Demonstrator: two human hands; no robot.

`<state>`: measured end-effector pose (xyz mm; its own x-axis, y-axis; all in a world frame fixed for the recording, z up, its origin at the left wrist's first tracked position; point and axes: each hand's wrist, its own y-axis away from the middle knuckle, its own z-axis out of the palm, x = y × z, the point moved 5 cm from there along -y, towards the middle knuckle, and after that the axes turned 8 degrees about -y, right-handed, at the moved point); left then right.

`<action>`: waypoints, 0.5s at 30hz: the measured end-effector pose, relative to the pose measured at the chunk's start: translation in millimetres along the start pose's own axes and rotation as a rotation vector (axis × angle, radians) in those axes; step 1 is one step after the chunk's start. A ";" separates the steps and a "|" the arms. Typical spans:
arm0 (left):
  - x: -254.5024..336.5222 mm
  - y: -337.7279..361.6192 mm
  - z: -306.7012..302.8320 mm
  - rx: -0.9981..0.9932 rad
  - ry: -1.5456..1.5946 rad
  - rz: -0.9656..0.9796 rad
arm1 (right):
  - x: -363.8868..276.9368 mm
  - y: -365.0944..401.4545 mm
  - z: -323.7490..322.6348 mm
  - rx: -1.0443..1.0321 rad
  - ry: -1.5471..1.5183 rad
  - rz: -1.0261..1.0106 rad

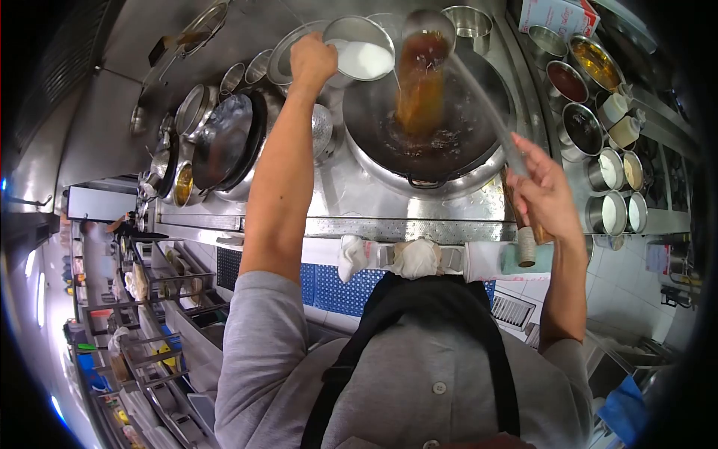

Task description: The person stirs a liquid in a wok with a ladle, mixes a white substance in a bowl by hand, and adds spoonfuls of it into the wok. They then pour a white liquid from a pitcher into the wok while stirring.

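Observation:
At the upper middle, my left hand [313, 60] grips the rim of a metal bowl [342, 28] with white granular stuff [365, 60] in it, tilted beside the wok. My right hand [546, 187] is closed around the long handle of a ladle [479, 93]. The ladle's bowl, smeared by motion, is over the far side of the black wok [374, 142]. Red-brown liquid [420, 90] streams from the ladle into dark liquid at the wok's bottom.
Seasoning containers [566, 81] line the right side, with two squeeze bottles [624, 131] among them. Stacked black pans [228, 142] stand at left. An empty metal pot [469, 30] sits behind the wok. Folded white cloths [415, 258] hang along the counter's front edge.

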<state>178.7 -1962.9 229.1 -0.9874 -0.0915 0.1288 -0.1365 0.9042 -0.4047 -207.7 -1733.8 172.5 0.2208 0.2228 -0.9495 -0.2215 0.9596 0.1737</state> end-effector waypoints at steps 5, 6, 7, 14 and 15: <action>0.9 3.7 -5.9 -0.047 -0.003 -0.063 | -61.9 11.0 12.6 0.119 0.206 -0.281; 1.6 5.1 -7.5 -0.059 0.004 -0.075 | -64.0 10.5 13.4 0.134 0.218 -0.336; 0.6 4.3 -6.4 -0.056 0.000 -0.070 | -64.6 8.4 13.7 0.150 0.229 -0.391; 3.9 10.0 -4.7 -0.038 0.024 -0.050 | 24.1 -35.0 -11.3 0.191 0.368 -0.255; 6.4 10.5 -4.3 -0.055 0.027 -0.040 | 48.3 -45.8 -19.2 0.209 0.490 -0.350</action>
<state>171.3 -1952.2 229.6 -0.9787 -0.1173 0.1684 -0.1704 0.9219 -0.3481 -205.2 -1770.2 113.6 -0.2247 -0.1674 -0.9599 -0.0141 0.9856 -0.1686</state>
